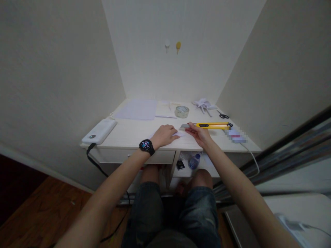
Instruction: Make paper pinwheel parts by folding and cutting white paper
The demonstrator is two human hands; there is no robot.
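My right hand grips a yellow box cutter near its front end, with the blade out and aimed left. The cutter lies nearly level above the desktop. My left hand, wearing a black watch on the wrist, rests on a piece of white paper close to the desk's front edge. Its fingers lie stretched over the paper, most of which is hidden beneath it. The blade tip is just right of my left fingers, apart from them; whether it touches the paper I cannot tell.
On the desk are a white power bank, paper sheets, a clear tape roll, a folded paper star shape, black scissors and a cabled phone. A bottle sits on the shelf below. Walls enclose three sides.
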